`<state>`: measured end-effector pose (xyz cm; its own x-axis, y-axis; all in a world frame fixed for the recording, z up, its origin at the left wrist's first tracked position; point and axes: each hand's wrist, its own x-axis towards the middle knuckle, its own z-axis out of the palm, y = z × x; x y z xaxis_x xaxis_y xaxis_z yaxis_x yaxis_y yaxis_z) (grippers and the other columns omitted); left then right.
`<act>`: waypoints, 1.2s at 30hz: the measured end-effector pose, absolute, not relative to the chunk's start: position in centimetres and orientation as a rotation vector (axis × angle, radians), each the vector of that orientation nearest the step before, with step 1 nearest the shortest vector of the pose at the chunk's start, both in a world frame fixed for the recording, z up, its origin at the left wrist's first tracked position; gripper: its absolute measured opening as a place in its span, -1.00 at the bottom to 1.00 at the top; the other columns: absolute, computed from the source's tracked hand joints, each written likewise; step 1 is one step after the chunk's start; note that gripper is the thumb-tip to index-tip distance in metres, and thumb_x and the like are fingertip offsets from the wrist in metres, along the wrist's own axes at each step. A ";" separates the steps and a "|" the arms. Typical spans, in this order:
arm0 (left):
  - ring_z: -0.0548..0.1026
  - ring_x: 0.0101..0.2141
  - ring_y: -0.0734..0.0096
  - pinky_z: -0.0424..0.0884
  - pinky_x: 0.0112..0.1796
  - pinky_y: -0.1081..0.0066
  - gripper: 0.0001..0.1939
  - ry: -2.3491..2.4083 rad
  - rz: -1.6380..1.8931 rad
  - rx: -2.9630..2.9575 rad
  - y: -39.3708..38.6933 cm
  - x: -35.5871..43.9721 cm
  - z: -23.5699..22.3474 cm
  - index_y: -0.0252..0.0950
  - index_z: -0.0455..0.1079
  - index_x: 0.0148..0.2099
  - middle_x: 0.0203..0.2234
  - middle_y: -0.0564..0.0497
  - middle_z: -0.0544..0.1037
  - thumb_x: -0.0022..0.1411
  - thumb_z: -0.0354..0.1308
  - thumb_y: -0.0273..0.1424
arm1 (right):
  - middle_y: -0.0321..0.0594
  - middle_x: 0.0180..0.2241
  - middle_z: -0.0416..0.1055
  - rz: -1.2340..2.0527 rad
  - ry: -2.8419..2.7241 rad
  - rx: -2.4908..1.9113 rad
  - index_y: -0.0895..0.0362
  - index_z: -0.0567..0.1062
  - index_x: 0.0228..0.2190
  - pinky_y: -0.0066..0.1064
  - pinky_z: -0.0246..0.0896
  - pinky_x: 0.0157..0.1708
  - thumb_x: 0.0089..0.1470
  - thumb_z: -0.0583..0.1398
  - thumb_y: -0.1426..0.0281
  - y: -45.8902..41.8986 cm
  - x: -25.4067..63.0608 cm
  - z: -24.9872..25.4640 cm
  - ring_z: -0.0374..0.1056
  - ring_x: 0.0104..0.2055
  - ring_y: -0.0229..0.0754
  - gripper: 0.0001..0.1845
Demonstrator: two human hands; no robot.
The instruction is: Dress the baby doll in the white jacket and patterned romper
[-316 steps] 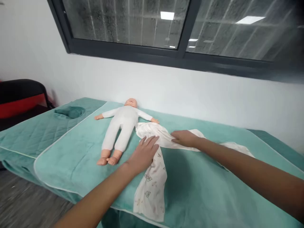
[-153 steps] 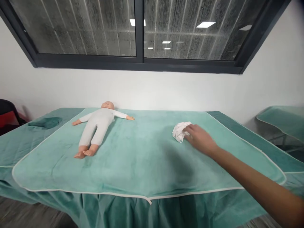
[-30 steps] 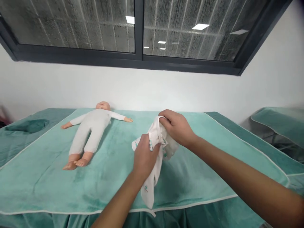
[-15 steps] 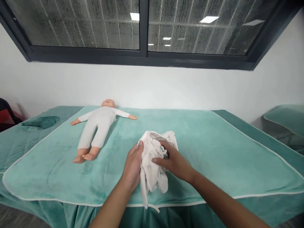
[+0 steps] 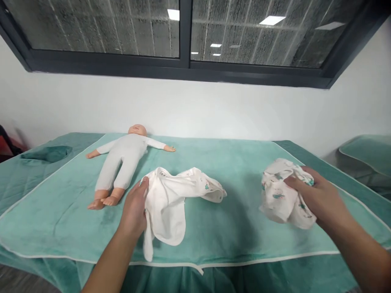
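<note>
A baby doll [image 5: 125,158] in a white bodysuit lies on its back at the left of a teal towel [image 5: 214,228] that covers a padded table. My left hand [image 5: 134,207] grips the left edge of a white baby garment [image 5: 174,199] that is spread on the towel in front of me. Over to the right, my right hand [image 5: 317,197] is closed on a second, bunched white garment [image 5: 282,197] with small coloured prints, held just above the towel.
The table stands against a white wall under a dark-framed window [image 5: 183,36]. A face hole [image 5: 47,154] dips into the quilted cover at the far left. Another teal-covered table [image 5: 366,152] stands to the right. The towel's front edge hangs over the table.
The single bundle held in both hands has come apart into two garments. My right hand carried one piece to the right, while my left hand laid the other out on the towel.
</note>
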<state>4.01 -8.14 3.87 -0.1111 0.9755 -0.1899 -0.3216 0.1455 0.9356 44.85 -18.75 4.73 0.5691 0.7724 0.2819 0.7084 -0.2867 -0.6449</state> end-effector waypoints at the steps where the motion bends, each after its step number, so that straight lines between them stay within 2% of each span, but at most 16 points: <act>1: 0.56 -0.29 0.24 0.47 -0.22 0.34 -0.49 1.180 1.303 0.812 -8.1 3.8 4.1 -0.37 0.45 -0.05 -0.40 -0.03 0.58 0.06 0.29 -0.11 | 0.00 -0.20 0.53 0.118 -1.210 -2.141 -0.01 0.45 -0.09 -0.27 0.31 -0.40 0.06 0.13 -0.02 -18.6 46.1 4.2 0.48 -0.32 -0.01 -0.52; 4: 0.54 -0.28 0.17 0.46 -0.25 0.33 -0.50 1.294 1.239 0.950 -8.4 3.6 4.9 -0.36 0.45 -0.11 -0.39 -0.05 0.58 -0.01 0.32 -0.11 | -0.03 -0.18 0.51 0.220 -1.343 -2.387 0.06 0.41 -0.06 -0.17 0.30 -0.31 0.08 0.07 -0.03 -17.9 48.3 0.7 0.45 -0.24 0.09 -0.46; 6: 0.53 -0.22 0.12 0.44 -0.19 0.29 -0.47 1.422 1.175 1.090 -8.4 3.6 5.1 -0.33 0.44 -0.09 -0.31 -0.09 0.58 -0.04 0.35 -0.10 | 0.06 -0.09 0.45 0.260 -1.468 -2.482 0.14 0.39 -0.02 -0.14 0.30 -0.26 0.14 -0.01 0.00 -17.4 48.8 -1.5 0.43 -0.17 0.12 -0.42; 8: 0.51 -0.13 0.07 0.40 -0.09 0.24 -0.38 1.583 1.139 1.246 -8.0 3.4 4.8 -0.31 0.40 -0.01 -0.18 -0.13 0.56 -0.08 0.37 -0.10 | 0.10 0.01 0.37 0.191 -1.609 -2.500 0.15 0.38 0.03 -0.11 0.30 -0.24 0.13 0.00 -0.02 -17.1 48.6 -2.4 0.39 -0.09 0.17 -0.38; 11: 0.43 0.02 -0.01 0.31 0.02 0.16 -0.20 1.758 1.097 1.462 -7.1 3.3 3.6 -0.29 0.25 0.17 0.00 -0.21 0.48 -0.07 0.34 -0.08 | 0.10 0.12 0.26 -0.134 -1.750 -2.358 0.15 0.32 0.11 0.04 0.26 -0.09 0.03 0.13 -0.07 -16.4 46.0 -1.1 0.23 0.09 0.30 -0.25; 13: 0.40 0.05 -0.05 0.31 0.01 0.12 -0.18 1.817 0.987 1.582 -6.7 3.8 2.9 -0.29 0.17 0.24 0.03 -0.23 0.45 -0.01 0.30 -0.09 | 0.07 0.15 0.22 -0.142 -1.830 -2.093 0.15 0.28 0.13 0.02 0.18 0.08 0.08 0.14 -0.03 -15.6 42.4 0.2 0.17 0.17 0.20 -0.29; 15: 0.45 -0.02 -0.03 0.34 -0.04 0.13 -0.29 1.817 0.878 1.671 -6.8 4.8 2.8 -0.28 0.18 0.23 -0.05 -0.20 0.49 0.07 0.23 -0.16 | -0.04 0.17 0.22 0.090 -1.958 -1.812 0.06 0.23 0.15 -0.08 0.16 0.14 0.17 0.11 0.05 -14.3 37.7 1.0 0.19 0.18 0.03 -0.39; 17: 0.49 -0.10 0.08 0.37 -0.08 0.18 -0.46 1.745 0.876 1.750 -7.6 5.8 3.6 -0.26 0.25 0.16 -0.12 -0.11 0.53 0.13 0.15 -0.26 | -0.09 0.16 0.24 0.226 -2.029 -1.574 0.02 0.26 0.13 -0.11 0.18 0.13 0.18 0.13 0.12 -12.7 32.9 1.3 0.20 0.18 -0.02 -0.47; 19: 0.49 -0.10 0.19 0.38 -0.07 0.24 -0.58 1.604 0.955 1.851 -9.1 6.6 5.1 -0.21 0.30 0.08 -0.11 -0.03 0.52 0.15 0.09 -0.35 | -0.10 0.14 0.26 0.263 -2.037 -1.377 0.06 0.26 0.13 -0.12 0.12 0.17 0.16 0.17 0.18 -11.1 28.9 1.7 0.17 0.19 -0.04 -0.46; 21: 0.46 -0.05 0.26 0.37 -0.04 0.30 -0.64 1.441 1.032 1.965 -10.7 6.8 7.2 -0.18 0.32 0.03 -0.06 0.02 0.50 0.16 0.07 -0.40 | -0.12 0.10 0.32 0.311 -2.050 -1.215 0.08 0.29 0.11 -0.18 0.16 0.13 0.14 0.19 0.24 -9.8 25.9 2.8 0.22 0.14 -0.07 -0.49; 25: 0.46 -0.06 0.35 0.40 -0.11 0.42 -0.71 1.283 1.131 2.119 -13.1 6.1 10.8 -0.16 0.34 -0.02 -0.08 0.07 0.50 0.20 0.01 -0.43 | -0.27 -0.15 0.46 0.259 -2.074 -1.110 0.06 0.44 -0.09 -0.34 0.24 -0.11 0.16 0.09 0.49 -8.9 23.3 6.2 0.36 -0.11 -0.19 -0.71; 29: 0.50 -0.14 0.33 0.40 -0.20 0.39 -0.66 1.434 1.155 2.277 -13.0 5.3 11.5 -0.18 0.32 0.01 -0.11 0.06 0.52 0.18 -0.01 -0.46 | -0.21 -0.20 0.46 -0.140 -1.931 -1.144 0.12 0.48 -0.16 -0.38 0.20 -0.14 0.11 0.01 0.59 -8.5 23.7 8.5 0.34 -0.13 -0.17 -0.65; 32: 0.52 -0.20 0.27 0.35 -0.31 0.38 -0.65 1.652 0.979 2.462 -12.0 4.8 10.9 -0.18 0.31 0.03 -0.15 0.05 0.53 0.17 0.00 -0.45 | -0.18 -0.16 0.46 -0.295 -1.911 -1.231 0.12 0.49 -0.17 -0.37 0.17 -0.14 0.06 -0.03 0.64 -7.8 25.7 8.2 0.33 -0.09 -0.15 -0.58; 34: 0.52 -0.24 0.26 0.27 -0.42 0.40 -0.68 1.804 0.813 2.560 -11.4 4.4 10.4 -0.17 0.34 0.00 -0.19 0.05 0.54 0.19 0.00 -0.43 | -0.21 -0.16 0.46 -0.227 -1.865 -1.300 0.11 0.50 -0.20 -0.37 0.16 -0.13 -0.01 -0.02 0.64 -7.5 27.5 7.4 0.33 -0.09 -0.15 -0.57; 36: 0.51 -0.26 0.26 0.19 -0.47 0.41 -0.71 1.940 0.725 2.592 -10.9 3.8 10.1 -0.16 0.36 -0.02 -0.19 0.04 0.52 0.21 -0.01 -0.41 | -0.26 -0.22 0.47 -0.022 -1.758 -1.353 0.10 0.49 -0.28 -0.38 0.17 -0.15 -0.09 0.01 0.62 -7.6 29.6 6.4 0.34 -0.14 -0.17 -0.61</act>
<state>3.84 -10.87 10.09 0.2268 0.8684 0.4410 0.9449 -0.3060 0.1165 29.60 -7.64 6.41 -0.0069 0.7670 0.6416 0.7827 0.4035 -0.4740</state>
